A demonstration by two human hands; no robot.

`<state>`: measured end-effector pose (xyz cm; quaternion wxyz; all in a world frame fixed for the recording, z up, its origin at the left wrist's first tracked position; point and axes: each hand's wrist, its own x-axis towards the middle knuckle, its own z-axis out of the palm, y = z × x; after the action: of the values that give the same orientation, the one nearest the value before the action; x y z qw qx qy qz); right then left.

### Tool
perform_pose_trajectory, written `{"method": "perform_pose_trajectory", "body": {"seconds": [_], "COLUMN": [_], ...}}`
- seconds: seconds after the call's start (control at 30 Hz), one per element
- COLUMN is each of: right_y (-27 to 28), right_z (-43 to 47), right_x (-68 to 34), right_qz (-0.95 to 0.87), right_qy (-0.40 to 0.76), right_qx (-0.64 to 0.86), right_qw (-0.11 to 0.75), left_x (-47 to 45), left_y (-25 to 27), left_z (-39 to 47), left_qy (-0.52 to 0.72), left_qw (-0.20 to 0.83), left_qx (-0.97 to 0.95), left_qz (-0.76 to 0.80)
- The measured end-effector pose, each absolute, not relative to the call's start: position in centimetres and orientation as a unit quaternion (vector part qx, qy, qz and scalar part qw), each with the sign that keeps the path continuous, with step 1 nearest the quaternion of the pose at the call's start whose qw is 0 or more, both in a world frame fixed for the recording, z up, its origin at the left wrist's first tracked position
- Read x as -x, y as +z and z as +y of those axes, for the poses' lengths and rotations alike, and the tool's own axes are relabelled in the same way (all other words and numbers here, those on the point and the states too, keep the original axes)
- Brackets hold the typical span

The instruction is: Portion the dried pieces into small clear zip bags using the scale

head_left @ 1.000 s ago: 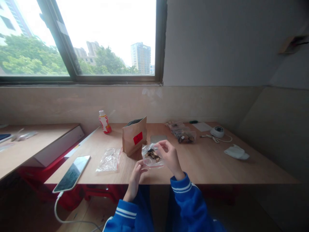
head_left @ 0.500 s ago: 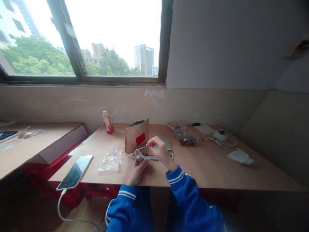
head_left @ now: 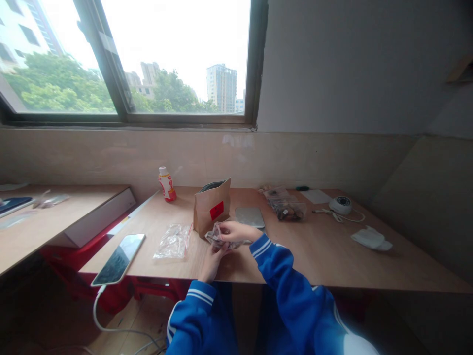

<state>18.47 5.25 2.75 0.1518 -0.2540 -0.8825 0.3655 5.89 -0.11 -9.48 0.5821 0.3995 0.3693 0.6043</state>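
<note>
My left hand [head_left: 212, 262] is closed on the near side of a small clear plastic bag [head_left: 213, 237] with dark bits in it. Over the top of that bag my right hand [head_left: 239, 230] is bent down, its fingers pressed together at the plastic edge. Whether the right fingers also hold something inside cannot be made out. Right behind the bag stands an upright brown paper pouch [head_left: 204, 213] with a red label, its top open. A flat grey scale [head_left: 250, 217] lies behind my right hand, partly covered by it.
Left of my hands lie a flat clear zip bag [head_left: 172, 241] and a phone [head_left: 120, 260] on a cable. A drink bottle [head_left: 167, 185] stands at the back. To the right are filled bags [head_left: 290, 211], a white dome camera [head_left: 340, 205] and a crumpled white tissue [head_left: 370, 238].
My right hand has moved left and lower onto the plastic bag's edge, uncovering more of the scale. The bag's mouth, spread wider before, is now bunched together. The view has shifted slightly.
</note>
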Motion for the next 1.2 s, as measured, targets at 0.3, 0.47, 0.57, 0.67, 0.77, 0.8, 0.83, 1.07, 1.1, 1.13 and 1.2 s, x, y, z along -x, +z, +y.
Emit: {"method": "perform_pose_trajectory", "body": {"seconds": [0.3, 0.47, 0.57, 0.67, 0.77, 0.8, 0.83, 1.07, 1.1, 1.13, 1.2], "right_y": [1.6, 0.6, 0.3, 0.1, 0.0, 0.1, 0.2, 4.0, 4.9, 5.8, 7.8], "right_z": [5.7, 6.2, 6.2, 6.2, 6.4, 6.5, 6.6, 7.1, 7.3, 7.6, 8.5], "right_x": [-17.8, -17.3, -17.6, -18.2, -18.9, -19.2, -19.6, -21.8, -21.8, -21.5, -20.6], "right_qz": [-0.901, -0.894, -0.855, -0.808, -0.787, -0.784, -0.781, -0.768, -0.763, -0.755, -0.739], "right_qy": [0.311, 0.27, 0.305, 0.357, 0.364, 0.357, 0.351, 0.347, 0.341, 0.333, 0.312], "right_qx": [0.271, 0.31, 0.347, 0.368, 0.387, 0.395, 0.401, 0.359, 0.346, 0.334, 0.314], "right_qw": [0.136, 0.179, 0.236, 0.292, 0.314, 0.319, 0.324, 0.402, 0.427, 0.455, 0.508], "left_x": [-5.3, -5.6, -5.8, -5.8, -5.8, -5.8, -5.8, -5.9, -5.9, -5.9, -5.9], "left_y": [-10.8, -10.2, -10.0, -9.8, -9.8, -9.7, -9.7, -9.6, -9.6, -9.7, -9.7], "left_z": [0.3, 0.1, 0.0, 0.1, 0.1, 0.0, 0.0, 0.0, 0.0, 0.0, 0.0], "left_qy": [0.586, 0.585, 0.605, 0.616, 0.615, 0.614, 0.611, 0.613, 0.615, 0.616, 0.617], "left_qw": [0.562, 0.579, 0.588, 0.596, 0.597, 0.598, 0.6, 0.592, 0.592, 0.592, 0.591], "left_qx": [-0.414, -0.395, -0.368, -0.35, -0.353, -0.354, -0.356, -0.357, -0.354, -0.35, -0.348], "left_qz": [0.412, 0.409, 0.391, 0.378, 0.374, 0.374, 0.374, 0.382, 0.382, 0.384, 0.386]}}
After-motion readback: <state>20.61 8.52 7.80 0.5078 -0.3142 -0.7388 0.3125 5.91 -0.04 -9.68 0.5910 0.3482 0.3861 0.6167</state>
